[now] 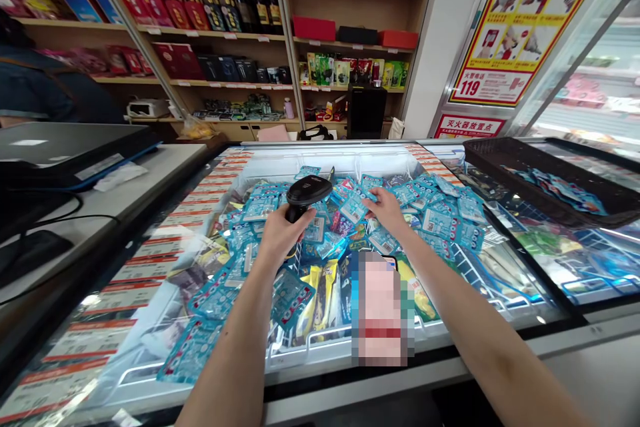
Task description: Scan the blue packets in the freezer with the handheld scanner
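Note:
My left hand [283, 232] is wrapped round the handle of a black barcode scanner [309, 190], its head tilted up over the freezer's glass. In my right hand [388, 211] a blue packet [354, 207] is pinched by its edge, with a white barcode panel facing up. Many similar blue packets [440, 224] lie scattered around both hands on the glass top. Below my right hand lies a phone [391, 262], most of it covered by a pixelated patch. Ice-cream packs in yellow wrappers [320, 294] show through the glass.
A dark basket [560, 214] with more blue packets stands at the right. Price labels [155, 260] line the freezer's left side. On the left counter [175, 160] sits a black device [75, 150] with cables. A person [45, 90] is at the far left, before shelves of boxes and bottles.

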Tool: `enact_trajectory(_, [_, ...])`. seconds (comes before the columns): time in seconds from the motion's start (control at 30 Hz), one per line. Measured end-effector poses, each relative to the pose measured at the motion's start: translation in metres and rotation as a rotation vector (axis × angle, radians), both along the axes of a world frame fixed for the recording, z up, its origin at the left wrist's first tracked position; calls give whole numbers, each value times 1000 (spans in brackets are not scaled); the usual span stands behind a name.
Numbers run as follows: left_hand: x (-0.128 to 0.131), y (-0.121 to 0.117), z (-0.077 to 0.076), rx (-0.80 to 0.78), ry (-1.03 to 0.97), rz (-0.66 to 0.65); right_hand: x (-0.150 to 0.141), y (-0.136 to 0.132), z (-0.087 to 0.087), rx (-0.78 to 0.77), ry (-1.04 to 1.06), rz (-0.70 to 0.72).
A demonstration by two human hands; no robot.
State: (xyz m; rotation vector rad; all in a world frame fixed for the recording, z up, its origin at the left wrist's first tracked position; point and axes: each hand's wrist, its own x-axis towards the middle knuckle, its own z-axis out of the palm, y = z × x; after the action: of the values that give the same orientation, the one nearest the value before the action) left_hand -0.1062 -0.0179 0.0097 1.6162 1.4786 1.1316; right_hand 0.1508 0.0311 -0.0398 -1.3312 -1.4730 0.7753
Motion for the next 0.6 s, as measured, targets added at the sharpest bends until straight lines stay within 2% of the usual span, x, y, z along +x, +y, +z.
enact_trajectory(0.13, [7, -9, 9, -31, 14, -84, 17, -1, -13, 19, 332, -16])
enact_trajectory(0.23, [13, -16, 16, -61, 24, -149, 21, 2, -16, 16, 478, 6])
enact_trajectory(0.4, [17, -18, 15, -104, 59, -275, 21, 3, -16, -14, 550, -29])
enact_trajectory(0.6, [18, -15, 6, -122, 109, -291, 20, 2, -15, 64, 512, -66])
